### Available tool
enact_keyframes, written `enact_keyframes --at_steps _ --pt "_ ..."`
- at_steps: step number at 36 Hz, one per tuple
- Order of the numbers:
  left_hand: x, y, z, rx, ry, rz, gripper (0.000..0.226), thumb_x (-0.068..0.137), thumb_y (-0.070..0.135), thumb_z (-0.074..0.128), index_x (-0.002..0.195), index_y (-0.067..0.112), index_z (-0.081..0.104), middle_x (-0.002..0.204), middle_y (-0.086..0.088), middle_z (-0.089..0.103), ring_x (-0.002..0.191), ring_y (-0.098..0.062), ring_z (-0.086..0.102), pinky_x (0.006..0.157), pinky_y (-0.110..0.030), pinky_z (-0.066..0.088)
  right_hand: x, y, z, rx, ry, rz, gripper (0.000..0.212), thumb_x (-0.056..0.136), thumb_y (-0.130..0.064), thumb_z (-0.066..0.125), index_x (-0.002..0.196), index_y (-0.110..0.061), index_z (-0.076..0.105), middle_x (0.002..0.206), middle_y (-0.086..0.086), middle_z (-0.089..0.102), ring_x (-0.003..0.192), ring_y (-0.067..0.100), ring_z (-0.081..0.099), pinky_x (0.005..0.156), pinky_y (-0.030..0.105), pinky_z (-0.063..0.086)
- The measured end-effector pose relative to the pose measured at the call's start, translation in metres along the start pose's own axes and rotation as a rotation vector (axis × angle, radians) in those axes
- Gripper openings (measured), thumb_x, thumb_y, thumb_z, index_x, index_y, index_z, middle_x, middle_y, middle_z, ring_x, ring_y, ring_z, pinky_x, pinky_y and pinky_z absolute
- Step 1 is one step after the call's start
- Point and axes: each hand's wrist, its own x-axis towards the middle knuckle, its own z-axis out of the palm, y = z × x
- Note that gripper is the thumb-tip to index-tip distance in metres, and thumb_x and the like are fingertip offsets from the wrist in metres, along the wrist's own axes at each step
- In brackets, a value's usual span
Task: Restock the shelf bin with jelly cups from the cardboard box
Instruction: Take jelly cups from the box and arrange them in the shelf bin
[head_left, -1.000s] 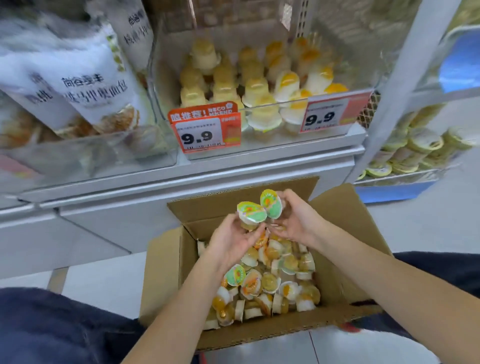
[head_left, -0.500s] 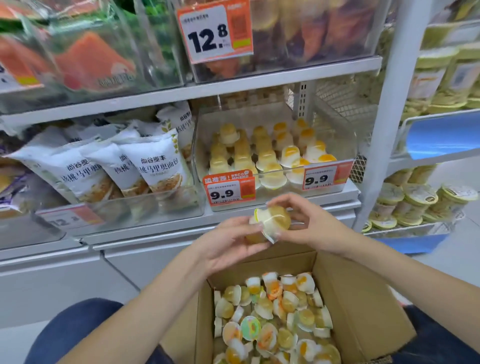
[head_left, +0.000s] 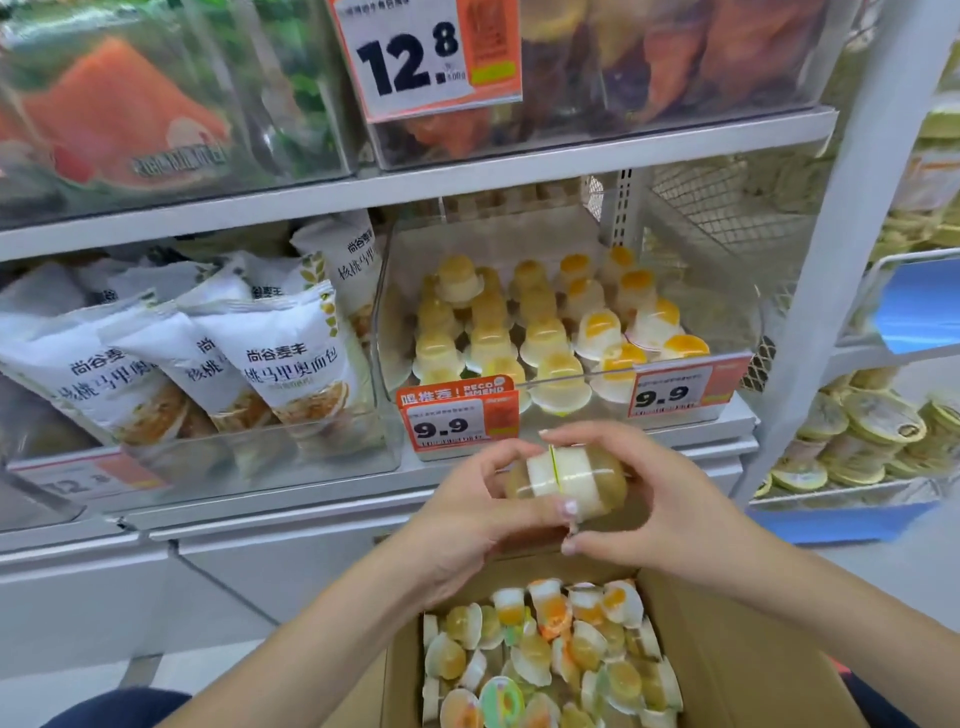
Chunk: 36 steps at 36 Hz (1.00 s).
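Two jelly cups (head_left: 566, 480): lid-to-lid, left hand (head_left: 467, 512) and right hand (head_left: 660, 512) fingers curled around them.
Advice: lift level over bin (head_left: 571, 387) front, seat upside-down.

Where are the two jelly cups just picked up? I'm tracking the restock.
In the head view, centre frame, the two jelly cups are pressed lid to lid between left hand and right hand, above the cardboard box, below the shelf bin.

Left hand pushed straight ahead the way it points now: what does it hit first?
Probably the 9.9 price tag on the front wall of the bin. The left hand, holding the paired cups with the right hand, sits below the bin's rim. Depth is unclear.
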Motion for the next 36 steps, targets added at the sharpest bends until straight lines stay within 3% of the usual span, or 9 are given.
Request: enact_keyframes --at_steps 6,10,12,15,18,20,24,29,36 --pt "0.006 0.0 -0.005 -0.018 -0.026 -0.024 0.046 0.068 0.002 0.08 0.108 0.013 0.061 0.099 -0.004 0.071 0.089 -0.017 0.067 0.073 -0.026 0.056 0.009 0.0 -0.002 -0.005 0.014 -0.017 0.063 0.065 -0.02 0.087 0.117 -0.041 0.058 0.118 -0.022 0.057 0.116 -0.001 0.052 0.088 0.008 0.04" --pt "0.007 0.007 -0.013 0.059 -0.006 -0.053 0.05 0.072 0.023 0.076 0.117 0.013 0.057 0.11 -0.005 0.07 0.101 -0.02 0.067 0.084 -0.038 0.056 0.015 -0.006 -0.009 0.029 0.091 0.024 0.062 0.055 -0.041 0.087 0.111 -0.046 0.06 0.114 -0.023 0.058 0.109 0.002 0.057 0.088 0.019 0.047" --pt "0.007 0.013 -0.021 0.206 0.092 -0.027 0.042 0.078 0.035 0.075 0.113 0.018 0.06 0.111 -0.001 0.069 0.103 -0.015 0.066 0.086 -0.039 0.056 0.022 -0.011 -0.017 0.056 0.179 0.044 0.063 0.055 -0.04 0.09 0.111 -0.042 0.061 0.113 -0.022 0.06 0.106 0.005 0.059 0.09 0.025 0.05" --pt "0.008 0.015 -0.039 0.61 0.326 0.128 0.007 0.086 0.03 0.067 0.09 0.029 0.063 0.093 0.012 0.067 0.09 -0.005 0.064 0.078 -0.017 0.051 0.049 -0.022 -0.033 -0.012 0.281 0.053 0.059 0.058 -0.036 0.085 0.112 -0.036 0.061 0.11 -0.02 0.061 0.098 0.003 0.06 0.082 0.021 0.052" --pt "0.009 0.014 -0.053 0.932 0.444 0.235 0.019 0.086 0.02 0.065 0.085 0.035 0.054 0.09 0.019 0.061 0.087 0.006 0.057 0.075 -0.006 0.042 0.095 -0.028 -0.039 -0.134 0.296 0.044 0.056 0.062 -0.034 0.086 0.113 -0.03 0.063 0.107 -0.024 0.059 0.095 0.0 0.056 0.08 0.008 0.043" --pt "0.007 0.016 -0.057 1.02 0.423 0.216 0.014 0.088 0.023 0.063 0.095 0.03 0.054 0.098 0.016 0.061 0.095 0.0 0.058 0.083 -0.018 0.047 0.132 -0.025 -0.036 -0.247 0.27 0.071 0.057 0.064 -0.037 0.086 0.115 -0.028 0.062 0.106 -0.021 0.057 0.099 0.002 0.053 0.077 0.008 0.038" --pt "0.005 0.017 -0.064 1.458 0.309 0.2 0.03 0.091 0.034 0.054 0.117 0.025 0.043 0.119 0.006 0.058 0.111 -0.016 0.054 0.09 -0.039 0.047 0.202 -0.012 -0.024 -0.495 0.117 0.149 0.078 0.061 -0.052 0.081 0.127 -0.018 0.056 0.12 -0.003 0.06 0.112 0.017 0.055 0.086 0.025 0.045" --pt "0.006 0.02 -0.069 1.564 0.286 0.246 0.03 0.093 0.03 0.05 0.12 0.023 0.041 0.118 0.001 0.058 0.11 -0.021 0.053 0.079 -0.034 0.043 0.246 -0.004 -0.01 -0.635 -0.127 0.269 0.098 0.059 -0.056 0.081 0.141 -0.022 0.04 0.135 0.003 0.053 0.118 0.024 0.054 0.095 0.034 0.049" --pt "0.009 0.024 -0.07 1.562 0.296 0.241 0.03 0.094 0.027 0.048 0.123 0.021 0.042 0.109 -0.003 0.061 0.103 -0.026 0.056 0.069 -0.032 0.034 0.255 -0.005 -0.003 -0.742 -0.237 0.274 0.094 0.074 -0.042 0.079 0.148 -0.019 0.026 0.146 0.006 0.041 0.128 0.027 0.045 0.1 0.032 0.041"
